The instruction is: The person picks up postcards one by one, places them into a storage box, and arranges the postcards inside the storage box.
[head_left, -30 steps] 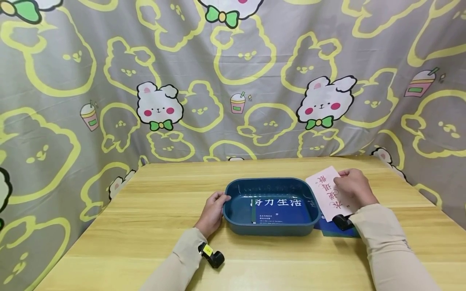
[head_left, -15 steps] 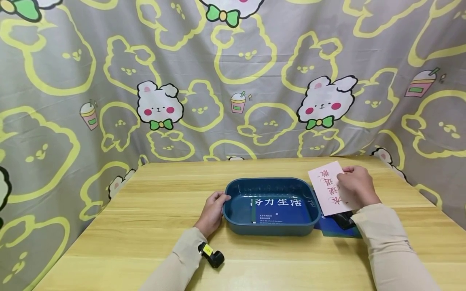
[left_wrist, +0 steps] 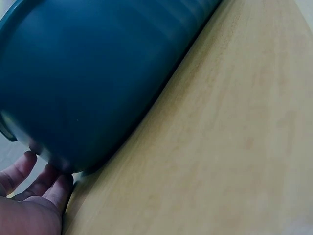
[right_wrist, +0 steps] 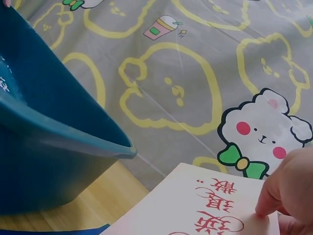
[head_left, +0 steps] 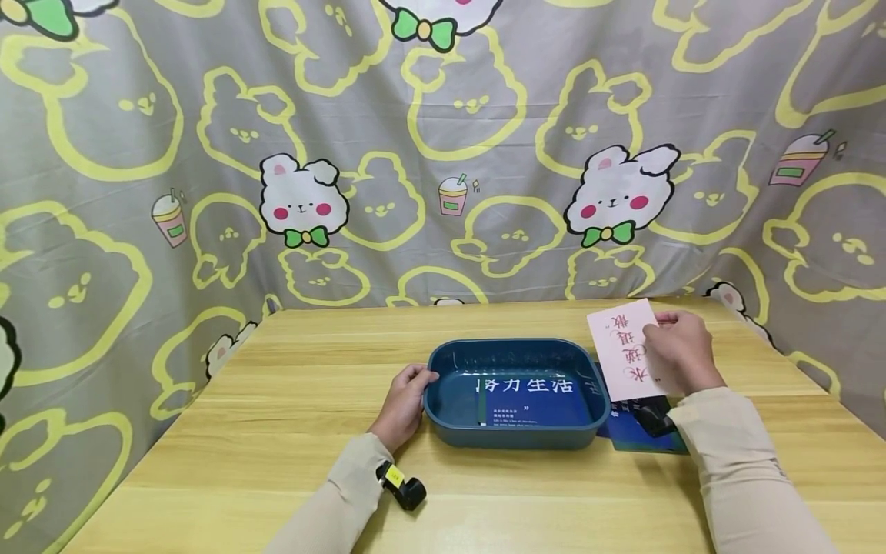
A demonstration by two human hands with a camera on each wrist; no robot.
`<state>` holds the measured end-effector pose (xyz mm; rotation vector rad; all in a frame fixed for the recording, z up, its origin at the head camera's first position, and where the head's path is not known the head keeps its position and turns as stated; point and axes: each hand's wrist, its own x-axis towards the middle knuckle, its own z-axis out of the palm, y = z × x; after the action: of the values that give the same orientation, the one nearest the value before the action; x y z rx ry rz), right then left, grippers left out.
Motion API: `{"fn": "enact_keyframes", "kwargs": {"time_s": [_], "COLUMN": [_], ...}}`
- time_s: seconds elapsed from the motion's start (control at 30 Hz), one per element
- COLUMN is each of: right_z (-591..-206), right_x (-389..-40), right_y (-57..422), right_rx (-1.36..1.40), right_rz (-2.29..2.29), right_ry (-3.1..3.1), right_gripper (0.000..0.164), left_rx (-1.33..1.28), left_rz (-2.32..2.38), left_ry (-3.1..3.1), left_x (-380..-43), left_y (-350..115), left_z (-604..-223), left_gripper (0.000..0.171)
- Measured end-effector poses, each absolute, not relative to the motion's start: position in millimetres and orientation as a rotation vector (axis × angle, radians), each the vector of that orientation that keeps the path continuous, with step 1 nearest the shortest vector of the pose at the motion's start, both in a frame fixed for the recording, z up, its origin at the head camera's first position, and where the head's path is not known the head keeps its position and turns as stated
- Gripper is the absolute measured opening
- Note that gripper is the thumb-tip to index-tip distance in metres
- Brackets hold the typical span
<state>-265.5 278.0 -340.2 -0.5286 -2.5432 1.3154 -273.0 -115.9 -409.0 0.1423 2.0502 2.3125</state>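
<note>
My left hand [head_left: 404, 408] grips the left end of a dark teal oblong basin [head_left: 512, 438], thumb at the rim. In the left wrist view its fingers [left_wrist: 58, 188] touch the basin's outer wall low down. My right hand [head_left: 681, 350] pinches a pale pink card [head_left: 623, 358] with red Chinese characters, thumb on the printed face. The card is held up just right of the basin. Inside the basin lies a blue card [head_left: 529, 412] with white characters. Below the pink card, another blue card [head_left: 623, 433] lies on the table, partly hidden by the pink card and the wrist camera.
The wooden table [head_left: 277, 431] stretches out on both sides of the basin. A grey curtain [head_left: 388, 185] with yellow outlines and white rabbits hangs along the table's back edge. Small black cameras [head_left: 408, 492] sit at both sleeves.
My right hand has lifted the pink card up and slightly to the right, and the card has turned more upright. More of the blue card beneath shows. The left hand and basin stay put.
</note>
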Motion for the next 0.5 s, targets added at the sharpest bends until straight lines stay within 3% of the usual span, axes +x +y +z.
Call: {"fn": "enact_keyframes", "kwargs": {"time_s": [0.5], "right_z": [-337.7], "right_x": [-265.3], "right_y": [276.4], "right_rx": [-0.56], "right_rz": [1.319], "right_ry": [-2.415], "right_gripper": [0.049], "left_rx": [0.072], "left_rz": [2.31], "left_ry": [2.022], "left_x": [-276.0], "left_y": [-114.4], "left_z": [-410.1], "left_gripper": [0.023]}}
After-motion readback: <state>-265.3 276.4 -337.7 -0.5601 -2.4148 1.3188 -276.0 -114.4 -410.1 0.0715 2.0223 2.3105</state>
